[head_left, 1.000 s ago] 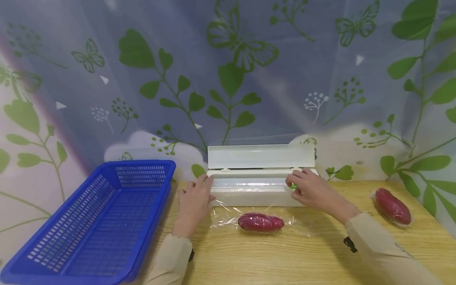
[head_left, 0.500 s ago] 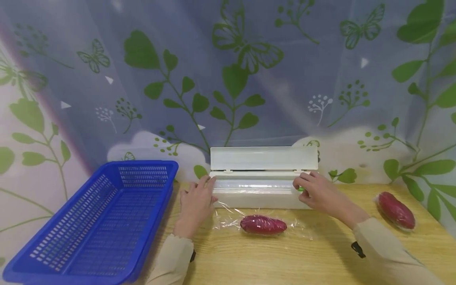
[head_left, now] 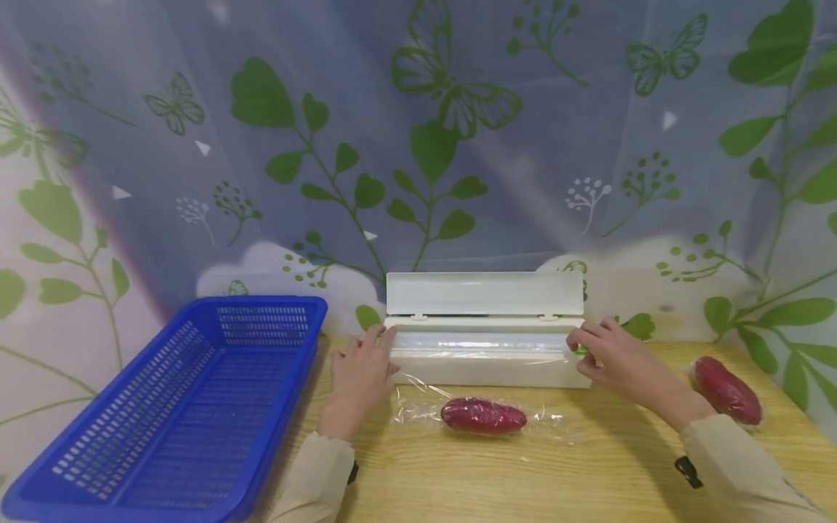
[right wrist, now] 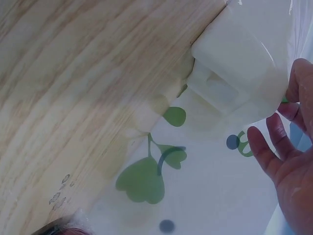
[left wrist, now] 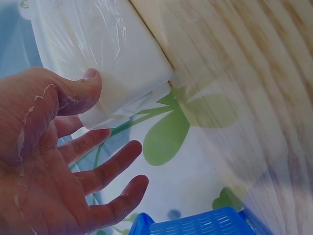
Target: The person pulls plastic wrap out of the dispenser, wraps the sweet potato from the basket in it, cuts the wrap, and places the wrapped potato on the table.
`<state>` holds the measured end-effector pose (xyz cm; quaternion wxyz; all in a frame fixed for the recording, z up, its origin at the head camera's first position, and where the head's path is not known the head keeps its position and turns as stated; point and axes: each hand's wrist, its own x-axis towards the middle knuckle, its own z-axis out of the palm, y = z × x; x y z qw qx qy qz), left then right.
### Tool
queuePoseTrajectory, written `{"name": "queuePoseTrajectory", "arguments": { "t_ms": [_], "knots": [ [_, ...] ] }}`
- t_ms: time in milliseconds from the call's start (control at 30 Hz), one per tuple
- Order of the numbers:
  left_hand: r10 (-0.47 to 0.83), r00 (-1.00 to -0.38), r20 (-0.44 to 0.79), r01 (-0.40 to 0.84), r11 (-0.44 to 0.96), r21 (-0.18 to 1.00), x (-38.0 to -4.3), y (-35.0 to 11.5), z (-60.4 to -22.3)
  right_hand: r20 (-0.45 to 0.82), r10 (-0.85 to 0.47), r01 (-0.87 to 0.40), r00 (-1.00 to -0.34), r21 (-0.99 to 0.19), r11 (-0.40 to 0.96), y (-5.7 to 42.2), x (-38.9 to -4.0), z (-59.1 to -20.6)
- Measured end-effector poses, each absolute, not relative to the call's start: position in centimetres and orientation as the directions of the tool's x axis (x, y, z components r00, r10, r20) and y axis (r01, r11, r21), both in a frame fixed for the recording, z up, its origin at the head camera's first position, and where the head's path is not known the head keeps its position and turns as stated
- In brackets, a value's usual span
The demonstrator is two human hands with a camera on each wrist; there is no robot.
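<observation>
A white cling film dispenser [head_left: 487, 369] stands at the back of the table with its lid [head_left: 484, 294] raised and a film roll [head_left: 477, 341] inside. My left hand [head_left: 362, 378] grips its left end, thumb on the front and index finger behind the edge; the other fingers [left wrist: 115, 166] stretch loosely past it. At the right end my right hand [head_left: 624, 370] pinches a small green slide cutter [head_left: 580, 351], mostly hidden by the fingers. A red-purple sweet potato-like vegetable [head_left: 484, 416] lies in front on a sheet of clear film [head_left: 415, 410].
A blue perforated basket [head_left: 189, 428] stands at the left. Another red-purple vegetable [head_left: 726, 388], wrapped in film, lies at the right beyond the right forearm. A leaf-patterned curtain [head_left: 327, 131] hangs close behind the dispenser.
My right hand has slid rightward along the dispenser with the green cutter, reaching its right end. The left hand has kept its grip at the left end. The view shifted slightly.
</observation>
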<state>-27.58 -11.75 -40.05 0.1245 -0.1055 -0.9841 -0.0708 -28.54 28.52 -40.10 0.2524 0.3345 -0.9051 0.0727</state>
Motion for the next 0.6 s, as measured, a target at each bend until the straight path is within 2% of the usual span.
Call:
{"name": "queuePoseTrajectory", "arguments": {
  "t_ms": [333,600],
  "knots": [
    [0.192,-0.943,0.271,0.226,0.969,0.099,-27.68,-11.69,-40.10,0.542,-0.563,-0.644,-0.625,0.050,0.763,28.81,-28.54,-40.24],
    [0.192,-0.948,0.255,0.227,0.967,0.114,-27.70,-11.74,-40.07,0.594,-0.568,-0.668,-0.569,0.069,0.741,29.56,-28.73,-40.50]
  ]
}}
